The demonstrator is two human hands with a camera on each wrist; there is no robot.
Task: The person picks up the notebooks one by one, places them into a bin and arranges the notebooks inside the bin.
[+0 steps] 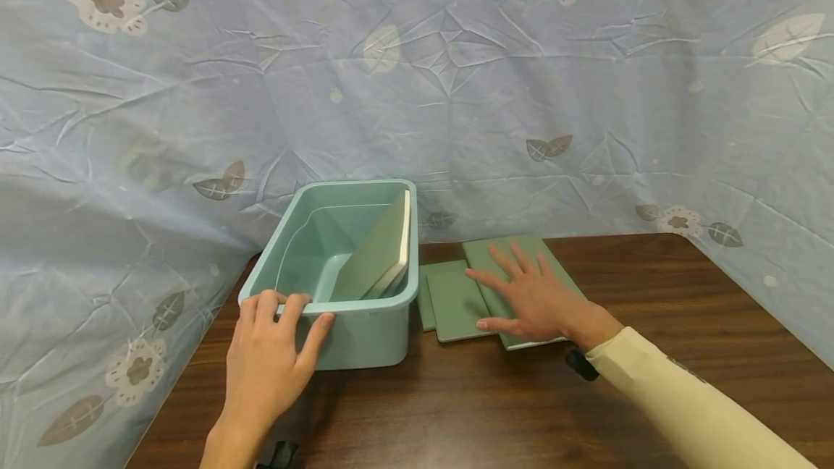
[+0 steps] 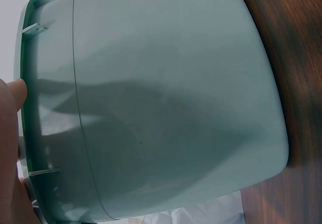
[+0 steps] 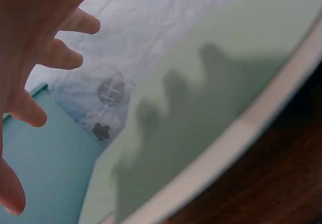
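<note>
A pale teal plastic bin [image 1: 365, 339] stands on the table, and my left hand [image 1: 270, 360] grips its near rim, fingers over the edge and thumb on the outside. Inside, a green book [image 1: 374, 255] with white pages leans against the right wall, another book partly hidden below it. My right hand [image 1: 531, 302], fingers spread, hovers over a large green notebook [image 1: 478, 255] right of the bin. In the right wrist view, its shadow falls on the notebook's cover [image 3: 216, 108]. A smaller green notebook [image 1: 452, 306] and a third one [image 1: 426, 310] lie overlapped beside it.
The brown wooden table [image 1: 469, 411] extends in front of the bin and to the right. Behind it and along both sides hangs a pale blue floral cloth [image 1: 404, 114]. The bin's right wall stands close to the leftmost notebook.
</note>
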